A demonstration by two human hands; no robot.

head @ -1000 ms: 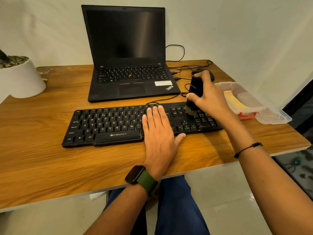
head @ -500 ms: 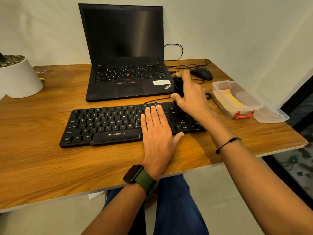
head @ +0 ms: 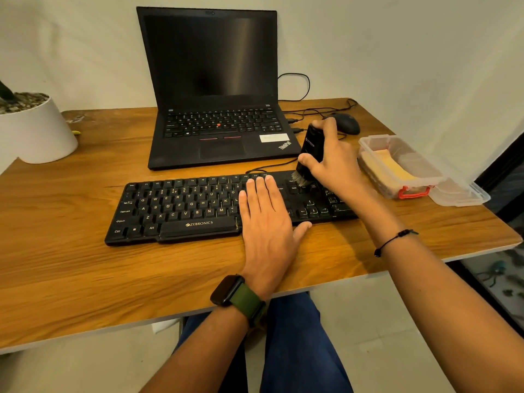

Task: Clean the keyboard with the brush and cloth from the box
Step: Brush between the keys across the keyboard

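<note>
A black Zebronics keyboard (head: 181,208) lies on the wooden desk (head: 85,268). My left hand (head: 266,219) rests flat on the keyboard's right-middle keys, fingers straight, thumb on the desk. My right hand (head: 334,160) grips a black brush (head: 312,148), held nearly upright. Its grey bristles (head: 300,180) touch the keys at the keyboard's upper right. A clear plastic box (head: 402,154) with a red latch sits right of the keyboard. A yellow cloth (head: 391,165) lies inside it.
An open black laptop (head: 215,89) stands behind the keyboard. A black mouse (head: 346,123) and cables lie at the back right. The box's clear lid (head: 462,194) lies beside it near the desk's right edge. A white plant pot (head: 34,129) stands at far left.
My right hand swept the brush toward the keyboard's far edge, then came back a little, bristles now on the upper-right keys. My left hand has stayed flat on the keyboard.
</note>
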